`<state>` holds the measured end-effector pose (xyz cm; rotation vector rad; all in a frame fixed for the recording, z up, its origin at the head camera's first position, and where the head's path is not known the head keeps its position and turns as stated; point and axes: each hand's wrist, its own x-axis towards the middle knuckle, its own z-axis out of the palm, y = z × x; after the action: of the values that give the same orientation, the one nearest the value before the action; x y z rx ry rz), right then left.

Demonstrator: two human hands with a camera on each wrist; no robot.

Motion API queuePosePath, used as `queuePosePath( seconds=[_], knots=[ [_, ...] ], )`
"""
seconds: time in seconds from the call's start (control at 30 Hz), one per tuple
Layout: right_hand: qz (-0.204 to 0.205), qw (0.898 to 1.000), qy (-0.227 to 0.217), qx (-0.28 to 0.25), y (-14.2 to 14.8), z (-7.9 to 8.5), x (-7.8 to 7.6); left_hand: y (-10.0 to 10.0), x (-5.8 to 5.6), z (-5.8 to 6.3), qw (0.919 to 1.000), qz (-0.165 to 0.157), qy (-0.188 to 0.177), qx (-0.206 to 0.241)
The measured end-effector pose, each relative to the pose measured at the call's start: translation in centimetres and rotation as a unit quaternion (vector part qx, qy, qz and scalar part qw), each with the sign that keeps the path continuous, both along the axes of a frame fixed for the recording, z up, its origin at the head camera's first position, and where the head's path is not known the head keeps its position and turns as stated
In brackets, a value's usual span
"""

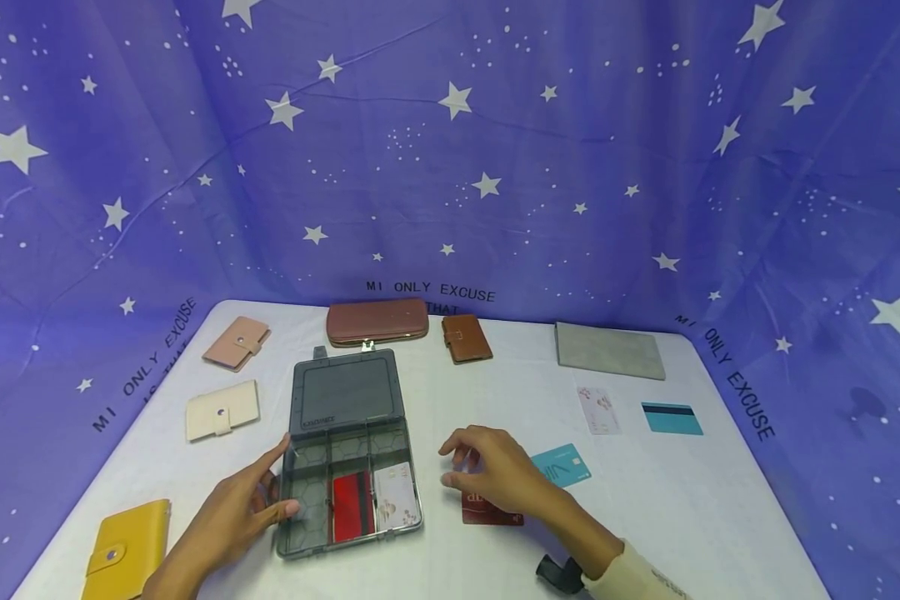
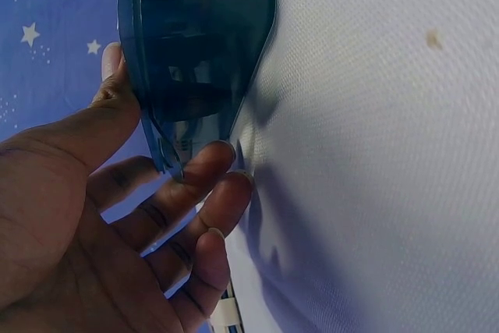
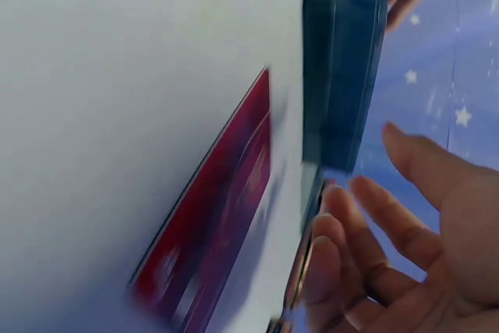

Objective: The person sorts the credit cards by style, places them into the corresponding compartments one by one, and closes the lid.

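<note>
A grey translucent compartment box (image 1: pixel 307 492) lies on the table with its lid (image 1: pixel 347 387) folded back. My left hand (image 1: pixel 228 517) holds the box's left side, thumb over the rim and fingers along the wall. Inside, a red card with a black stripe (image 1: pixel 348 508) occupies the front middle compartment, and a white floral card (image 1: pixel 396 498) the front right one. Right of the box, my right hand (image 1: pixel 495 471) hovers with loosely bent fingers and nothing between them. Partly hidden below it are a dark red card (image 1: pixel 495 510) and a teal card (image 1: pixel 566 467).
Farther right lie another floral card (image 1: pixel 598 411) and a teal striped card (image 1: pixel 672 419). Along the back are a maroon wallet (image 1: pixel 377 321), a brown wallet (image 1: pixel 467 338) and a grey wallet (image 1: pixel 610 351). Pink (image 1: pixel 237 342), cream (image 1: pixel 222 412) and yellow card holders (image 1: pixel 129 546) line the left.
</note>
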<state>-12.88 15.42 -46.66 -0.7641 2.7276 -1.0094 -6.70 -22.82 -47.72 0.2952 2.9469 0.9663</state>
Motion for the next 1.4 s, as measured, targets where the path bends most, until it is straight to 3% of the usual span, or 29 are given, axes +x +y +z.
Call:
queuePosePath(
  seconds=[0.17,0.3,0.5,0.7,0.9,0.97,1.13,1.23,1.4],
  knots=[
    [-0.027,0.997,-0.019,0.066,2.5,0.0,1.0,0.0,-0.1,0.1,1.0,-0.001,-0.003,0.001],
    [-0.033,0.992,-0.01,0.117,3.4,-0.4,1.8,0.0,-0.2,0.3,1.0,0.002,-0.009,-0.002],
    [-0.013,0.992,0.012,0.125,3.2,-0.7,2.6,0.0,-0.2,0.2,1.0,0.001,-0.008,0.003],
    [-0.006,0.996,-0.02,0.087,2.8,-0.2,2.2,0.1,-0.2,-0.1,0.9999,-0.006,-0.002,0.009],
    [-0.022,1.0,-0.015,-0.009,1.4,0.8,1.4,0.1,0.0,-0.1,0.9999,-0.008,0.007,0.007],
    [-0.024,0.998,-0.012,-0.049,0.6,1.2,1.2,0.1,0.1,-0.1,0.9999,-0.007,0.009,0.004],
    [-0.02,0.99,-0.052,-0.127,-2.1,1.7,0.9,0.1,0.1,0.1,1.0,-0.004,0.002,0.002],
    [-0.015,0.985,-0.075,-0.154,-4.1,1.7,0.8,0.1,0.1,0.1,1.0,-0.001,-0.003,0.004],
    [0.009,0.984,-0.067,-0.167,-7.4,1.0,0.7,0.1,0.1,-0.1,1.0,-0.003,-0.003,0.008]
  ],
)
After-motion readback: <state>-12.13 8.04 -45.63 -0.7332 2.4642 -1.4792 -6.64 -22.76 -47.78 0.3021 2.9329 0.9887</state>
